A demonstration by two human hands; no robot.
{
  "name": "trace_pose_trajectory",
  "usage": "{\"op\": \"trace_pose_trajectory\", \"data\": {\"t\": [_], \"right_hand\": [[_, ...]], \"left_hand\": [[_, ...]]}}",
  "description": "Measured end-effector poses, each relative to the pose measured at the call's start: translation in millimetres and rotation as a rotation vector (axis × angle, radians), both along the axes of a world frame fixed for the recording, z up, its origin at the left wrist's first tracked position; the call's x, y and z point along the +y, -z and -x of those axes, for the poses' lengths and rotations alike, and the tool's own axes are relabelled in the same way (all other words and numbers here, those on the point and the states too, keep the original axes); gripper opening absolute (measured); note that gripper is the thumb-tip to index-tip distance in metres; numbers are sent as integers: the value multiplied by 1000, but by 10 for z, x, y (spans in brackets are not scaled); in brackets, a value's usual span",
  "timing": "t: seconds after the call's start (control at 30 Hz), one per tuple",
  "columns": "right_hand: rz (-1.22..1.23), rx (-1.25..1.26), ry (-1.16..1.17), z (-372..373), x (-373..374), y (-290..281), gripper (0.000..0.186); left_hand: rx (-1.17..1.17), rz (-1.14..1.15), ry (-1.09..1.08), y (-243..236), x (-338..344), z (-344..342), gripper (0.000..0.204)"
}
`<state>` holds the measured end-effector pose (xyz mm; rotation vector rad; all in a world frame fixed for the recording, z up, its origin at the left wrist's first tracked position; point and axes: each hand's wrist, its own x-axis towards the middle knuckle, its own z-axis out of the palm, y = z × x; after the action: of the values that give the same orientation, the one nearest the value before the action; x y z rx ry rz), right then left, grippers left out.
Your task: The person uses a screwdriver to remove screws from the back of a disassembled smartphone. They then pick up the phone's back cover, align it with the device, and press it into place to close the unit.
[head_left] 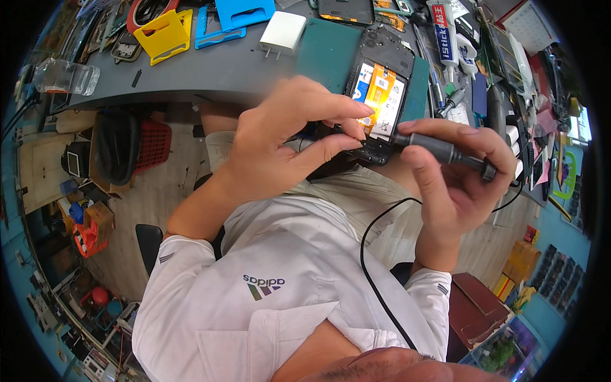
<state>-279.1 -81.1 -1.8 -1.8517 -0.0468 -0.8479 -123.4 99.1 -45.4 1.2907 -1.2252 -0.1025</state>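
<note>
An opened smartphone [382, 92] lies near the front edge of the desk, its battery [389, 108] and an orange flex cable [380, 95] exposed. My right hand [455, 172] grips a black screwdriver [436, 149] between thumb and fingers, with its tip end pointing left toward the lower part of the phone. From the left, my left hand [286, 137] reaches to the same lower end, thumb and fingers drawn together in a pinch. Whatever sits between those fingertips is too small to make out. The phone's bottom edge is partly behind the hands.
Under the phone lies a green mat [321, 54]. A white charger plug [282, 33], a yellow stand [162, 38] and a blue stand [242, 14] are farther left. Glue tubes [443, 38] and tools crowd the right. A black cable [364, 245] crosses my shirt.
</note>
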Motion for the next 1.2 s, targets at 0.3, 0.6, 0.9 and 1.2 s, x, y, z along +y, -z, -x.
{"op": "trace_pose_trajectory", "data": {"t": [0.3, 0.6, 0.9, 1.2], "right_hand": [[15, 31, -38, -14, 158, 9, 60], [64, -3, -25, -18, 167, 23, 58], [397, 229, -21, -8, 237, -294, 53], [341, 301, 48, -45, 212, -300, 49]], "left_hand": [[74, 36, 9, 79, 35, 14, 55], [76, 14, 9, 59, 21, 28, 57], [-6, -68, -81, 20, 6, 80, 61], [-100, -110, -111, 32, 135, 132, 65]]}}
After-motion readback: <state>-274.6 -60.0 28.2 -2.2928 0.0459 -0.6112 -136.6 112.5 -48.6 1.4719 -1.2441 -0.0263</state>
